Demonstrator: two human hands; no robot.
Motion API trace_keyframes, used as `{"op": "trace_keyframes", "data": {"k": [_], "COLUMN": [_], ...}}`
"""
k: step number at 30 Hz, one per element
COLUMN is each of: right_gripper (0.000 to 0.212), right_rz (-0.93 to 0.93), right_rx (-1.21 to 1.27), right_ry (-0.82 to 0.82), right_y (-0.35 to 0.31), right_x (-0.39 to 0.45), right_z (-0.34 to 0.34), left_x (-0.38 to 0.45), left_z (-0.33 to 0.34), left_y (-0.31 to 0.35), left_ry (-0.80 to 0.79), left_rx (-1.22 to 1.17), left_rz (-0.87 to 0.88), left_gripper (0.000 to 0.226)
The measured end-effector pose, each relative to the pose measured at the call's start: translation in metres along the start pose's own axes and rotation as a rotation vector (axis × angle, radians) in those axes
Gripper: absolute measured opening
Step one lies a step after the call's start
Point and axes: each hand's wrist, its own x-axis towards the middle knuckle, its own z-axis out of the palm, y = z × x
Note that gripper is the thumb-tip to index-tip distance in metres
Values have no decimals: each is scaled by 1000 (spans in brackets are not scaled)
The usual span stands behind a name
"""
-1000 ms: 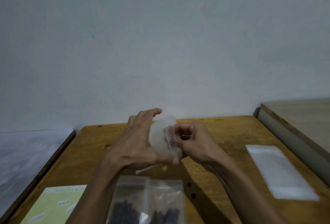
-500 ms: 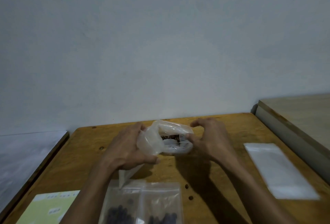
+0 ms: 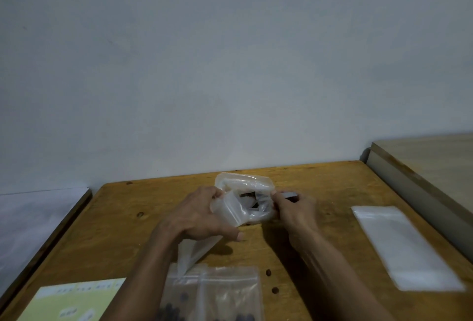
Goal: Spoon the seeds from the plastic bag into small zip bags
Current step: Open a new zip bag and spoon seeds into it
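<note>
Head view, single moment. My left hand (image 3: 202,215) grips the near left side of the plastic bag (image 3: 243,199), fingers curled round the film; my right hand (image 3: 294,209) pinches the bag's right rim, and a grey, flat handle, probably the spoon (image 3: 290,195), shows just above its fingers. The two hands sit close together with the bag's mouth held wide between them, over the far middle of the wooden table (image 3: 122,228). Dark seeds (image 3: 247,195) are visible inside the opening.

Risks, as I judge them: the film is thin and slack, so a loosened pinch on either side would let the mouth collapse or tip and scatter seeds across the table. Holding rim and spoon in one hand also invites dropping the spoon.

Two filled zip bags (image 3: 212,292) lie at the near edge, partly cut off by the frame, as is the green label sheet (image 3: 69,300) at near left. A stack of empty zip bags (image 3: 407,246) lies well to the right, blurred. The spoon's bowl is hidden, and I cannot tell how many seeds remain. A clear flap (image 3: 192,254) beneath my left wrist is hard to identify.
</note>
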Motion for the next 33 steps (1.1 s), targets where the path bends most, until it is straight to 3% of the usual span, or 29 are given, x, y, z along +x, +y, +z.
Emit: {"op": "trace_keyframes", "data": {"k": [5, 7, 10, 13, 16, 18, 20, 23, 30, 33], "right_gripper": [19, 13, 4, 6, 13, 16, 19, 18, 19, 26], "right_rz": [-426, -498, -342, -84, -77, -263, -566, -919, -1016, -1130], "right_rx": [-280, -366, -255, -31, -47, -192, -400, -561, -614, -785], "right_ry": [10, 52, 118, 62, 41, 76, 132, 86, -7, 6], "right_y": [-22, -22, -7, 9, 13, 7, -3, -13, 4, 17], "right_x": [-10, -9, -4, -3, -3, -7, -12, -12, 8, 4], "right_z": [8, 11, 10, 11, 13, 14, 13, 13, -1, -9], "left_x": [-1, -2, -4, -4, -6, -8, -10, -14, -22, -23], "left_z": [0, 0, 1, 2, 0, 0, -2, -4, -4, 0], "left_y": [-4, -5, -6, -8, -9, -11, -12, -11, -6, -2], "left_ry": [2, 0, 10, -1, 6, 15, 23, 15, 10, 11], "left_rx": [-37, -47, -47, -50, -43, -50, -72, -111, -62, -49], "left_rz": [-17, -25, -24, -16, -16, -23, -36, -43, -68, -85], "left_gripper": [111, 113, 111, 112, 112, 113, 113, 112, 103, 80]}}
